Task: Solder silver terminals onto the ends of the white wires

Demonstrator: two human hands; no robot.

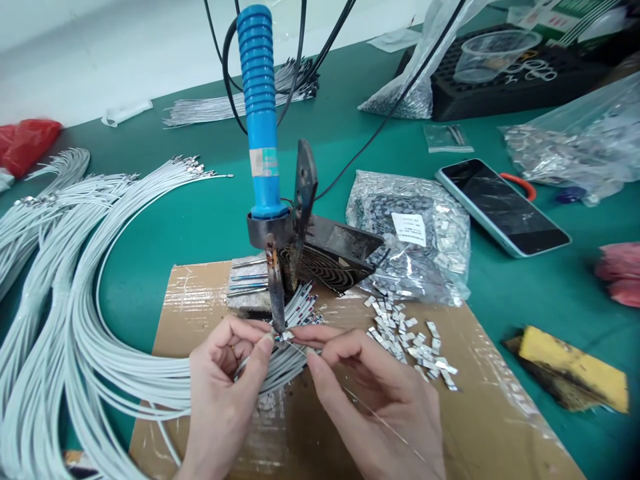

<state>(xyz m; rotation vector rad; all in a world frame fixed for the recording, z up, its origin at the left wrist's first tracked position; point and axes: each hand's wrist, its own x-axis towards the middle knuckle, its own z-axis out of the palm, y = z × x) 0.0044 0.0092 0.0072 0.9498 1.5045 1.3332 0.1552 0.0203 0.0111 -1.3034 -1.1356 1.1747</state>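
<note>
My left hand point(230, 380) pinches the end of a white cable beneath the tip of a soldering iron point(261, 120) with a ribbed blue handle. A small silvery metal tab point(286, 336) lies at that pinch, right by the tip; whether the tip touches it I cannot tell. My right hand point(373, 393) grips a thin solder wire point(385, 424), its end reaching to the tab and its tail running down over the palm. Just behind my fingers is a bundle of white cables point(295, 353). A dark metal stand point(306, 180) holds the iron pointing down.
Loose metal tabs point(400, 337) lie on the cardboard sheet point(450, 413). Long white cables point(85, 320) curve along the left. Behind on the right are a bag of tabs point(450, 233) and a phone point(505, 207). A yellow sponge point(575, 367) sits at the right.
</note>
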